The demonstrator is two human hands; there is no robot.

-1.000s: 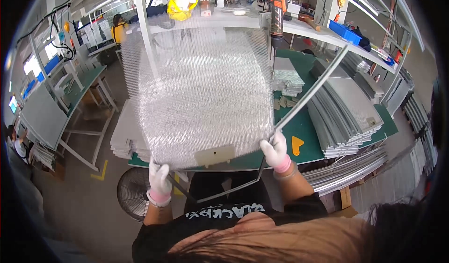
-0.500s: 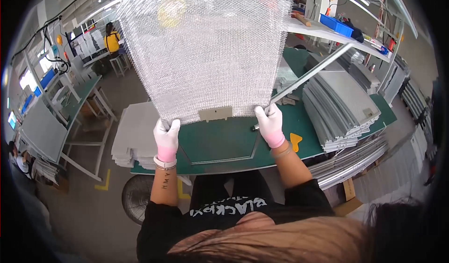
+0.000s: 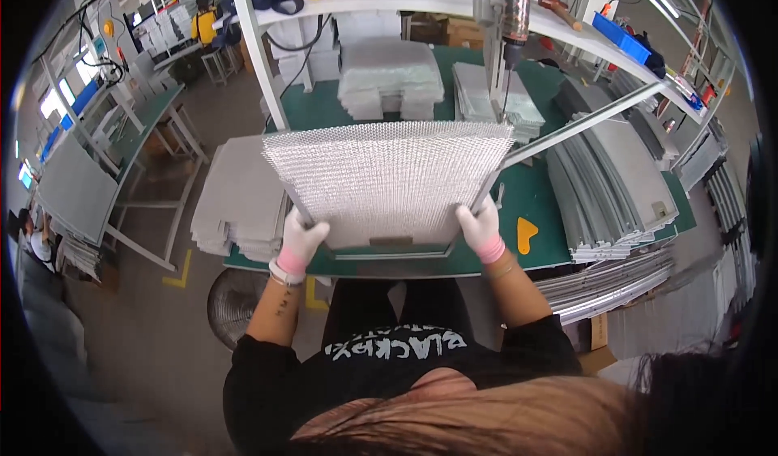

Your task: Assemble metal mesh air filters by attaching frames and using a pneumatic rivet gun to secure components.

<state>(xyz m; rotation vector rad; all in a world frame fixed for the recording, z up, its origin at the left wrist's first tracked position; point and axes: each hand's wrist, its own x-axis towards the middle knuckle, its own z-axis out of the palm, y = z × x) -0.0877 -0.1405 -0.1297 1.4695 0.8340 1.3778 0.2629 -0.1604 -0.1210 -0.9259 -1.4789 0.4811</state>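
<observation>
A silvery metal mesh sheet (image 3: 387, 176) is gripped between my two white-gloved hands, its far edge raised toward the back. My left hand (image 3: 303, 240) is closed on the sheet's left edge, thumb on the near side. Closed on the right edge is my right hand (image 3: 480, 224); the fingers of both hands are partly hidden. A small grey-brown plate (image 3: 391, 241) shows at the sheet's near edge. Below the sheet, a thin metal frame (image 3: 394, 255) lies on the green table (image 3: 519, 188), mostly covered by the mesh.
Stacks of pale panels (image 3: 235, 188) stand at the left, with grey panels (image 3: 604, 180) at the right. A power screwdriver (image 3: 516, 22) hangs at the back near a slanted metal bar (image 3: 583, 125). A yellow heart-shaped piece (image 3: 526, 235) lies right of my right hand. Behind is a shelf (image 3: 389, 0).
The mesh sheet has come down from high in front of me to low over the frame. Both hands have moved slightly outward with it, and the shelf and back stacks now show.
</observation>
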